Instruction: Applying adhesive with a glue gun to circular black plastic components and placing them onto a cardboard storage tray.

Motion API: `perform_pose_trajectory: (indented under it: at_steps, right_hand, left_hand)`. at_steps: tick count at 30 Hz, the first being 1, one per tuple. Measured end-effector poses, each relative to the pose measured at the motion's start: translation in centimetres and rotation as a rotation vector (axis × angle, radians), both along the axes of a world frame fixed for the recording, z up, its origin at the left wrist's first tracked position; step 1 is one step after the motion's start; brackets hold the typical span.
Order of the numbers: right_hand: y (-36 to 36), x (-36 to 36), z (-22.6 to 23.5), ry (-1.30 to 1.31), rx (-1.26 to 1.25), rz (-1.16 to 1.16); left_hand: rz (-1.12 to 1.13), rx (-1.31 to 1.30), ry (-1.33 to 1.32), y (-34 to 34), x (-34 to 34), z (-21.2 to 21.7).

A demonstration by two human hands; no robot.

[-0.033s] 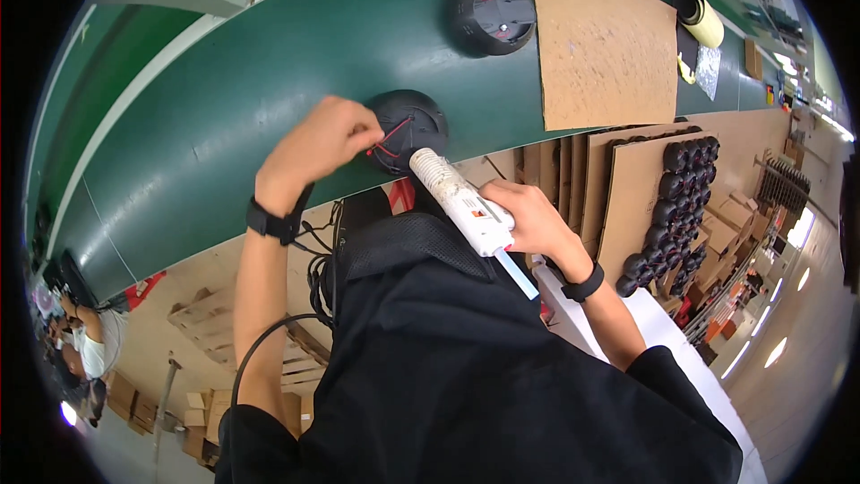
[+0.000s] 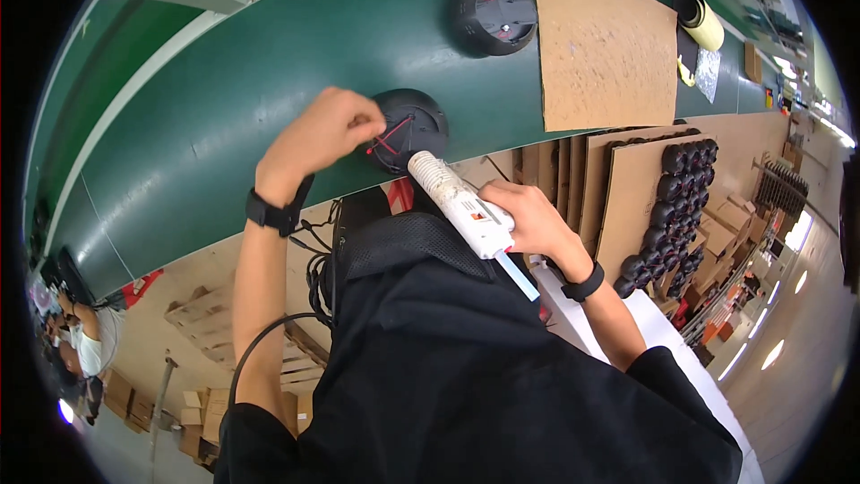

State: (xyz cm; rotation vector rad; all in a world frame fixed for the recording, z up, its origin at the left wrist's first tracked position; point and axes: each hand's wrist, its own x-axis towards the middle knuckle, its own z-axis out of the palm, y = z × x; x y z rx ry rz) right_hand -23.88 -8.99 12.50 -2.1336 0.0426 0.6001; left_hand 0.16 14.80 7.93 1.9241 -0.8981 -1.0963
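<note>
L hand (image 2: 327, 130): fingers curled in, can't tell if pinching anything. Black disc (image 2: 425, 116) sits just off it at 3 o'clk, approx. 10 o'clk from R hand (image 2: 528, 215), which is wrapped round the gun (image 2: 461, 206). Gun = white plastic w/ ribbed, stained sleeve, tip at disc's 6 o'clk edge; bluish stick (image 2: 517, 276) out the back. Disc round, matte, w/ thin red wire (image 2: 391, 135). Table (image 2: 215, 108) smooth green. 2nd disc (image 2: 493, 22) at 1 o'clk, flat brown cardboard (image 2: 609, 49) at 2.
</note>
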Motion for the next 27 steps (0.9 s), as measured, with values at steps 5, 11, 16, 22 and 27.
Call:
perform_pose_trajectory:
  at_steps: [5,11,16,22,27]
  right_hand:
    - [0.9,1.2,0.5,-0.044,-0.003,0.059]
    - [1.9,1.5,0.5,-0.010,-0.116,0.059]
    - [2.1,1.6,0.6,0.018,-0.181,0.070]
    - [2.0,1.8,0.8,0.017,-0.189,0.059]
    - [1.6,1.7,0.8,-0.004,-0.141,0.079]
  left_hand:
    - [0.170,-0.100,0.138,-2.5,-0.1,-0.8]
    - [0.266,-0.076,0.156,-2.2,-0.2,-1.9]
    - [0.279,-0.064,0.161,-1.7,-0.1,-1.6]
    - [0.291,-0.053,0.146,-1.4,-0.2,-1.5]
    - [0.277,-0.065,0.147,-0.5,-0.1,-1.2]
